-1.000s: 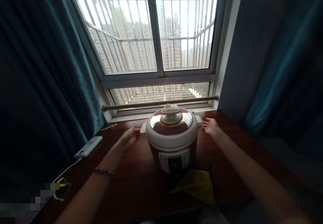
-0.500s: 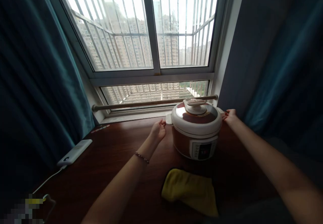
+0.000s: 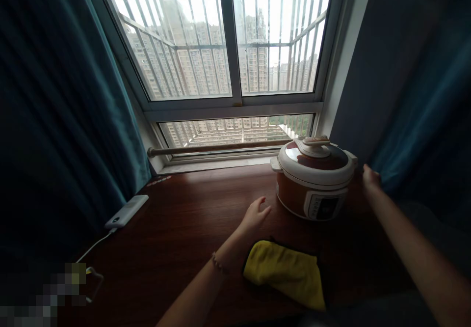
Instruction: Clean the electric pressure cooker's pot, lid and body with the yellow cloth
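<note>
A white-and-brown electric pressure cooker (image 3: 294, 194) stands upright on the dark red wooden tabletop, near the window. Its lid with a beige top handle is on, and a dark control panel (image 3: 327, 207) faces me. My left hand (image 3: 256, 214) hovers left of the cooker, apart from its side handle, thumb and fingers spread and holding nothing. To the cooker's right, my right hand (image 3: 371, 176) is just off the other side handle, with loosely bent fingers and nothing seen in them. A yellow cloth (image 3: 283, 270) lies crumpled in front of the cooker.
A white power strip (image 3: 127, 211) with a white cable (image 3: 95, 244) lies along the left side. Blue curtains (image 3: 110, 121) hang at both sides. A horizontal rail (image 3: 221, 147) runs before the window, and a wall (image 3: 379, 71) stands behind the cooker on the right.
The cooker has shifted a little to the right relative to the window. Both hands have let go of its side handles; my left hand has drawn back towards me. The view has also shifted.
</note>
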`<move>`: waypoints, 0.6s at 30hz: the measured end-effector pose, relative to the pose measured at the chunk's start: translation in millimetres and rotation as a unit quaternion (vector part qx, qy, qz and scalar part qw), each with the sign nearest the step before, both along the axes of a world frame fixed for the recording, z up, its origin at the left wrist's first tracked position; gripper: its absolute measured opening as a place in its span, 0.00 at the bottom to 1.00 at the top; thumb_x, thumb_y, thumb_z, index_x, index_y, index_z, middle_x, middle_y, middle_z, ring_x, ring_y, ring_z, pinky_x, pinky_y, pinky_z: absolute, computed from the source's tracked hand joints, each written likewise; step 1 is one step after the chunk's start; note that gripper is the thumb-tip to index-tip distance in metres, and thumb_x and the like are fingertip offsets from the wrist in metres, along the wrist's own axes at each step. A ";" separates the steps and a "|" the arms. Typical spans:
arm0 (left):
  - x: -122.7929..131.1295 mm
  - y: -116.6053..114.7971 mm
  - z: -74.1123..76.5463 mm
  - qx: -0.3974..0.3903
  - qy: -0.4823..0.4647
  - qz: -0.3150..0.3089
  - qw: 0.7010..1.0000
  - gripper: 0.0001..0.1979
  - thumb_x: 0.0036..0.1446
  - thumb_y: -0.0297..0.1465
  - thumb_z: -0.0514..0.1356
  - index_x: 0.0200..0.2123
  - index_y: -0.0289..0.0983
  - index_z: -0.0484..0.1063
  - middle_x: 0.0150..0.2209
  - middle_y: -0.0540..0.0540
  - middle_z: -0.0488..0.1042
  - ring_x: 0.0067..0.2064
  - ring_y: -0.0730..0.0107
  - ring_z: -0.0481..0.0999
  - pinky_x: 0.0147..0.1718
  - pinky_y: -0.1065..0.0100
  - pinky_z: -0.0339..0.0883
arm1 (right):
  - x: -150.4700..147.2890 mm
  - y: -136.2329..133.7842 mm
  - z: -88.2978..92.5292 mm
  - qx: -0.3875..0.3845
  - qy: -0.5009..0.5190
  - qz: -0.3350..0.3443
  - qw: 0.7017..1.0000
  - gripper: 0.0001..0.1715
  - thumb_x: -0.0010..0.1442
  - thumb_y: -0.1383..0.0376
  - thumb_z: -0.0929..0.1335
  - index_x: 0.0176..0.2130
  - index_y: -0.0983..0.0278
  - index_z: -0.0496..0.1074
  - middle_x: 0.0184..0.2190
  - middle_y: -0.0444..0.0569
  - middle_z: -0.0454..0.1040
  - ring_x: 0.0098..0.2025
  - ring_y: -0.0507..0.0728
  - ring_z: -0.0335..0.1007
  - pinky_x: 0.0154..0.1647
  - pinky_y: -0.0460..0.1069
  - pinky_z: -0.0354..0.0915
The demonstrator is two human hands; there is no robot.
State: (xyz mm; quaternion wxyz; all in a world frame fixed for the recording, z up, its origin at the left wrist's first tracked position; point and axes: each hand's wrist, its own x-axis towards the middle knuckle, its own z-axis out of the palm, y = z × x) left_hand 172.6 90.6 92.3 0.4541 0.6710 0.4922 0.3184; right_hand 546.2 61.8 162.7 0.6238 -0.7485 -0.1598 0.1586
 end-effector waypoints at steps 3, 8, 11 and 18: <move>-51.9 -53.2 -40.0 -0.016 0.114 0.051 0.992 0.30 0.48 0.37 0.60 0.54 0.32 0.62 0.52 0.34 0.68 0.54 0.54 0.66 0.53 0.60 0.56 | -51.0 -65.5 -58.6 -0.064 0.037 0.065 0.995 0.09 0.62 0.66 0.60 0.38 0.62 0.69 0.37 0.54 0.73 0.34 0.53 0.71 0.32 0.47 0.66; -87.3 -99.5 -70.3 -0.067 0.219 0.048 0.972 0.19 0.49 0.37 0.58 0.43 0.33 0.69 0.36 0.41 0.76 0.40 0.60 0.75 0.38 0.67 0.64 | -151.1 -154.8 -152.0 -0.142 0.068 0.244 0.957 0.09 0.43 0.61 0.71 0.25 0.59 0.67 0.21 0.50 0.73 0.25 0.63 0.71 0.24 0.54 0.65; -80.4 -109.9 -70.2 -0.055 0.247 0.041 0.967 0.14 0.48 0.34 0.58 0.40 0.36 0.70 0.41 0.41 0.76 0.43 0.60 0.74 0.40 0.68 0.63 | -177.8 -169.0 -175.9 -0.162 -0.079 0.269 0.946 0.18 0.41 0.56 0.70 0.34 0.56 0.65 0.28 0.51 0.75 0.35 0.66 0.73 0.37 0.57 0.67; -36.1 -124.6 -69.2 -0.018 0.270 0.012 0.963 0.13 0.48 0.32 0.56 0.39 0.40 0.69 0.42 0.38 0.75 0.47 0.51 0.73 0.41 0.62 0.61 | -166.1 -156.2 -168.4 -0.172 -0.137 0.279 0.935 0.22 0.42 0.61 0.64 0.40 0.54 0.58 0.41 0.55 0.74 0.46 0.65 0.71 0.47 0.56 0.64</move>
